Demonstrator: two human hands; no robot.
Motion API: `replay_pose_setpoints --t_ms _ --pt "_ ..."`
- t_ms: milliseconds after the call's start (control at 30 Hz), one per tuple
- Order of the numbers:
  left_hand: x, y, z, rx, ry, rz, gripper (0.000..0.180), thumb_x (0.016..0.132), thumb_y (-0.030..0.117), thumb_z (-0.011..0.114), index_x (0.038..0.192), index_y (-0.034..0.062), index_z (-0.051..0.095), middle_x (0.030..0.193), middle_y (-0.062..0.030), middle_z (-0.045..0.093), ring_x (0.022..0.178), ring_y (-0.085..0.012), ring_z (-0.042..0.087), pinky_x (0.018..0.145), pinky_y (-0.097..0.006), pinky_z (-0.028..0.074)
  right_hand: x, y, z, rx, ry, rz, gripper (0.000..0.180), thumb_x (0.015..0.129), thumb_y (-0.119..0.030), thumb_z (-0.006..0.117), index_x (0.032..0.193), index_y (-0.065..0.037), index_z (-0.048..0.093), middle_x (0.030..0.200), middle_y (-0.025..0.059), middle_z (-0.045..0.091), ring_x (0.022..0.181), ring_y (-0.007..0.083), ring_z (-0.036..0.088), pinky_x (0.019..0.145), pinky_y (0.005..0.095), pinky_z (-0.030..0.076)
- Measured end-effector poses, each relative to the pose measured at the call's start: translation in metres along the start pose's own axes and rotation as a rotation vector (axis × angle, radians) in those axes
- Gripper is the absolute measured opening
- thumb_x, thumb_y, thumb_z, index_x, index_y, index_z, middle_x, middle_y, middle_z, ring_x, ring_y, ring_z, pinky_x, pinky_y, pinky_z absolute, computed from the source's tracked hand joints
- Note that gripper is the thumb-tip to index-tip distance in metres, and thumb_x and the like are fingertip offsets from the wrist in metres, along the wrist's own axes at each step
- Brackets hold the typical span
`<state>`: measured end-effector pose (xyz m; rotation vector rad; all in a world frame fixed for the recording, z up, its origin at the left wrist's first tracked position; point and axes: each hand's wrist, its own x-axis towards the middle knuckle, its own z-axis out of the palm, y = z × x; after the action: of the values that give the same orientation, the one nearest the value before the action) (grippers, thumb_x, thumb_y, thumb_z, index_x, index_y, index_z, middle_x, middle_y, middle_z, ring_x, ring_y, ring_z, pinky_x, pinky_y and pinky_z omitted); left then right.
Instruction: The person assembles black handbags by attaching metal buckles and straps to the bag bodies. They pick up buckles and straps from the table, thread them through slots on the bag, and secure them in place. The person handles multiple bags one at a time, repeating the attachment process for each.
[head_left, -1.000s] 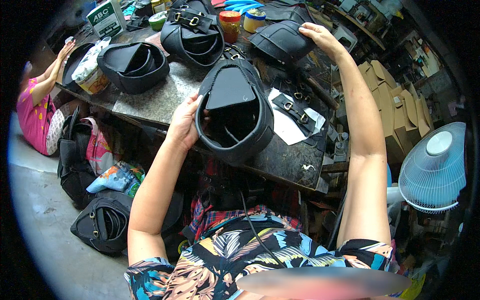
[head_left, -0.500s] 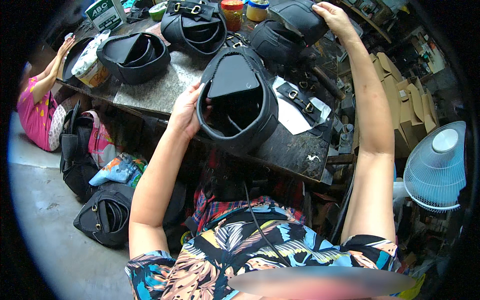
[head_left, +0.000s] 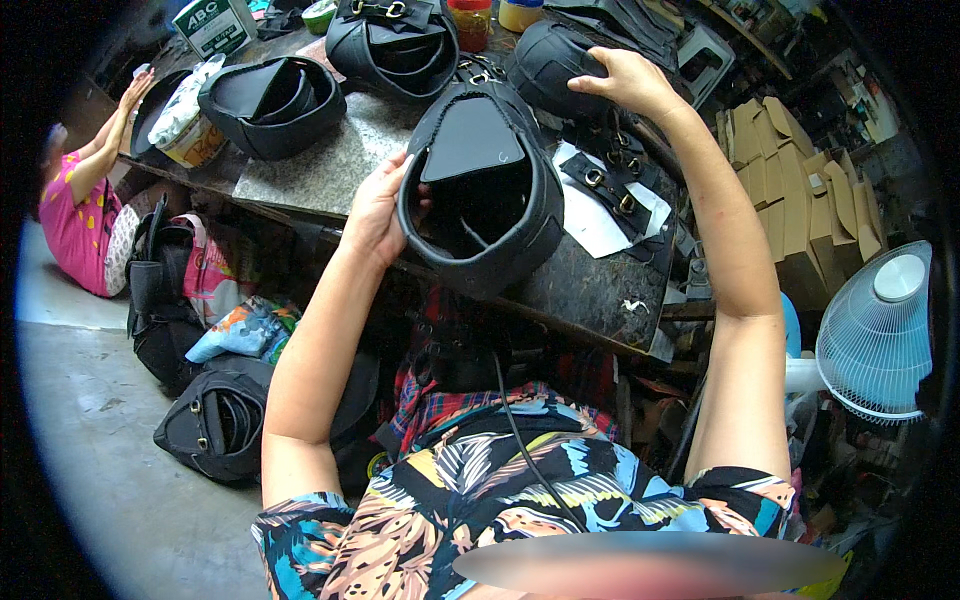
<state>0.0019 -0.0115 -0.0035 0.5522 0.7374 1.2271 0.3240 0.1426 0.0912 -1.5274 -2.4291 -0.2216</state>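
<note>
Left hand (head_left: 378,215): fingers closed on the left wall of a black, open-mouthed bag body with a triangular flap (head_left: 472,150), some fingertips inside the mouth. Bag sits over the near part of the dark, worn desk (head_left: 590,303); cannot tell if its base rests there. Right hand (head_left: 628,84): thumb and forefinger spread wide at the right side of a rounded black bag piece (head_left: 550,68); firmness of contact unclear. Between desk corner and that piece: black straps with gold-toned rings (head_left: 608,190) on white paper (head_left: 590,234). Farther left, another black bag body (head_left: 280,140). Beyond the desk's right end, brown cardboard boxes (head_left: 800,195) and a white-caged fan (head_left: 880,335).
</note>
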Motion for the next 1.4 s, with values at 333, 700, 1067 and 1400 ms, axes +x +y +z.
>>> replay_pose_setpoints --t_ms 333,700,1067,1400 --pt "0.002 -0.003 -0.005 0.023 -0.005 0.019 0.031 0.098 0.019 0.063 0.127 0.0103 0.056 0.087 0.0041 0.064 0.069 -0.0048 0.060 0.061 -0.021 0.052 -0.013 0.021 0.011 -0.027 0.172 0.046 0.039 0.086 -0.037 0.069 0.118 -0.015 0.067 0.104 0.0178 0.070 0.103 0.0360 0.065 0.093 0.0479 0.048" --pt "0.001 -0.001 -0.003 0.016 -0.019 0.009 0.023 0.099 0.019 0.060 0.121 0.0109 0.059 0.084 0.0031 0.063 0.069 -0.0063 0.061 0.061 -0.023 0.053 -0.018 0.055 0.020 -0.288 0.196 0.054 0.053 0.088 -0.030 0.070 0.139 -0.020 0.056 0.138 0.0088 0.058 0.128 0.0293 0.051 0.109 0.0442 0.039" --pt "0.006 -0.003 0.001 0.048 -0.111 0.071 0.030 0.099 0.019 0.061 0.125 0.0047 0.060 0.097 -0.0021 0.071 0.077 -0.0066 0.067 0.067 -0.020 0.056 -0.141 -0.167 -0.060 0.425 0.200 -0.692 0.063 0.076 -0.050 0.075 0.122 -0.008 0.065 0.108 0.0100 0.067 0.114 0.0312 0.061 0.106 0.0507 0.043" --pt "-0.013 0.029 0.016 0.558 -0.138 0.235 0.059 0.099 0.026 0.060 0.148 0.0020 0.038 0.120 -0.0050 0.065 0.101 -0.0083 0.063 0.080 -0.021 0.052 -0.169 -0.142 -0.064 0.408 0.164 -0.660 0.040 0.063 -0.021 0.084 0.099 -0.013 0.067 0.086 0.0044 0.059 0.097 0.0267 0.063 0.112 0.0573 0.035"
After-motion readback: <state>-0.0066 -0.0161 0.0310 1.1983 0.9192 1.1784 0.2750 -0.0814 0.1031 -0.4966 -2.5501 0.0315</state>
